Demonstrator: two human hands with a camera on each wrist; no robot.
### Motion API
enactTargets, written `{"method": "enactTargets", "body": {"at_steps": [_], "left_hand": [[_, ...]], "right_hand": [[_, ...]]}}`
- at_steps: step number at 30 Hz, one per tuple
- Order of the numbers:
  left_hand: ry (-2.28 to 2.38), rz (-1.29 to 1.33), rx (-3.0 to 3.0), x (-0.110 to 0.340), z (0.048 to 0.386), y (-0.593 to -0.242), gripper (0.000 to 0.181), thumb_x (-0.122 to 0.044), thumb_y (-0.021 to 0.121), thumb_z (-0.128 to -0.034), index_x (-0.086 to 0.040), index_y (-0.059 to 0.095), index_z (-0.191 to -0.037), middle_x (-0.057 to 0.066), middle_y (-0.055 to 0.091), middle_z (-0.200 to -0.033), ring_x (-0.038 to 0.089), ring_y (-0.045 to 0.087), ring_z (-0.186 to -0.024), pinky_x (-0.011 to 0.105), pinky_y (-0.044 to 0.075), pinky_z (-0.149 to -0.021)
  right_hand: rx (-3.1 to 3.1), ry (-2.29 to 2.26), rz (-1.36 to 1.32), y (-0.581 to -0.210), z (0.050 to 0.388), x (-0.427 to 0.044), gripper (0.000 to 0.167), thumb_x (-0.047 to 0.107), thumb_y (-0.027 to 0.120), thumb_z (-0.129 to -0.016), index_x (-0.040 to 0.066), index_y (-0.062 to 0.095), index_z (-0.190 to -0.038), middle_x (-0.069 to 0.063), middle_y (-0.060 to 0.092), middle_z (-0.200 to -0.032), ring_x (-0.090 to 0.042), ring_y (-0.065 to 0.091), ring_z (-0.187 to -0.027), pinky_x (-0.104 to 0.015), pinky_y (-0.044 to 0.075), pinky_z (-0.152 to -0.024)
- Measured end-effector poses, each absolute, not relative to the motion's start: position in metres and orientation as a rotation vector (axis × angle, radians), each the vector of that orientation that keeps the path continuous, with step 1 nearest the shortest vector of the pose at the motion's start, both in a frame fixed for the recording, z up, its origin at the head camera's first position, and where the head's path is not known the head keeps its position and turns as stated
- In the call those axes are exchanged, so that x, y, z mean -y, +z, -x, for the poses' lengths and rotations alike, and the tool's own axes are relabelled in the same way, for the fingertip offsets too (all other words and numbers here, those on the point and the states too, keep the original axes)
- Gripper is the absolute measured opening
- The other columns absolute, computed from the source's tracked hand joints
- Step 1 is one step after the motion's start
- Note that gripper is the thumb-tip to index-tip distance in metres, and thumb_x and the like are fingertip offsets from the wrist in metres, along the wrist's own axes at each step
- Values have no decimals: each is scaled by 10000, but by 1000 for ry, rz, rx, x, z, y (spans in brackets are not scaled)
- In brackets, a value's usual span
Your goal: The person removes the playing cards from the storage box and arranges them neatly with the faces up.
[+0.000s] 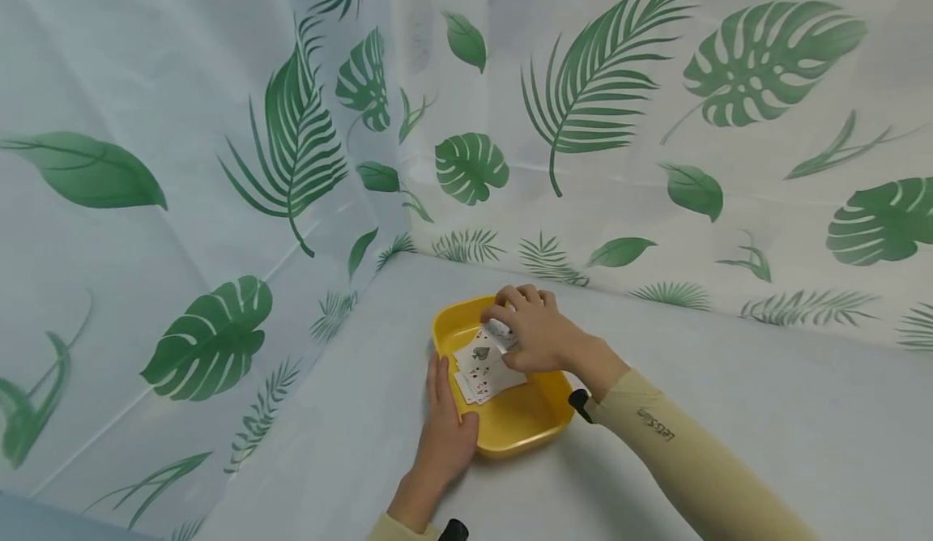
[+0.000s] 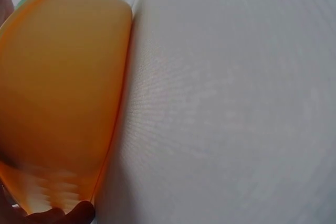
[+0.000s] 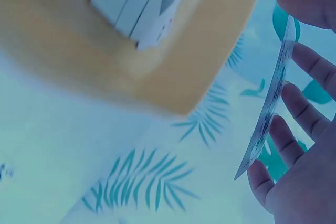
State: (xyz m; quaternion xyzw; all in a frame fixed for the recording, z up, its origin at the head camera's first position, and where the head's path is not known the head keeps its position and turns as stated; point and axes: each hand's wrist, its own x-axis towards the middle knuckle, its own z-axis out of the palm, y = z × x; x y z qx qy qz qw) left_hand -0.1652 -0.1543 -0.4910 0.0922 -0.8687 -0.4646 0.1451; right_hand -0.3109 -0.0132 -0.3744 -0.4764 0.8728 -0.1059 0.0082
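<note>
Above the smooth tray (image 1: 525,421) left fingers (image 1: 439,385) grip, right fingers (image 3: 302,105) pinch seemingly one card (image 3: 268,105).

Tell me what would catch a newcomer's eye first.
Probably the yellow tray on the white table, held by the left hand. Cards lie inside, a big spade showing, and the right hand holds at least one card above them. Green leaves pattern the walls behind.

A smooth, whitish flat surface (image 1: 328,428) carries a yellow tray (image 1: 517,423), which sits directly on it.
</note>
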Motion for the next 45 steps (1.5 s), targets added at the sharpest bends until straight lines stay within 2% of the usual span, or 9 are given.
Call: {"method": "enactTargets", "body": {"at_steps": [6,11,22,30,35,45], "left_hand": [[-1377,-286,2477,155,164,-494,895,-34,542,-815,-30,116,-1602,103,12,-1682,342,398,-1349,520,404,-1030],[-1379,-301,2488,155,162,-494,893,-44,545,-826,-42,111,-1607,93,6,-1684,323,293,-1435,516,333,-1095],[-1360,-324,2502,157,162,-493,900,-49,543,-826,-58,104,-1611,92,4,-1684,338,325,-1413,531,357,-1074],[-1367,-318,2512,160,161,-488,890,-43,524,-835,-51,86,-1611,92,-22,-1685,331,298,-1420,538,335,-1084],[-1356,-297,2522,160,160,-487,889,-33,518,-829,-41,90,-1608,99,-21,-1683,333,254,-1449,547,313,-1097],[-1371,-246,2514,155,162,-488,893,-27,504,-811,-35,95,-1605,101,-23,-1680,329,223,-1458,556,289,-1106]], "right_hand": [[-2727,-363,1533,-370,310,-11,533,231,733,-773,199,624,-1294,-100,476,-1325,-377,352,-1291,-624,265,-1017],[-2731,-374,1582,-370,311,-37,497,221,736,-793,219,624,-1277,-91,477,-1306,-373,351,-1276,-613,271,-1008],[-2655,-370,1563,-384,315,-107,494,193,783,-792,261,611,-1250,-48,479,-1273,-342,392,-1226,-604,274,-985],[-2581,-339,1428,-415,315,-153,455,127,721,-776,256,633,-1203,13,477,-1240,-283,411,-1163,-620,301,-958],[-2576,-308,1402,-435,315,-177,497,84,695,-724,296,637,-1170,35,472,-1226,-269,417,-1153,-609,307,-959],[-2548,-227,1353,-438,311,-202,626,-5,655,-659,382,618,-1149,30,475,-1277,-340,420,-1241,-648,291,-1016]]}}
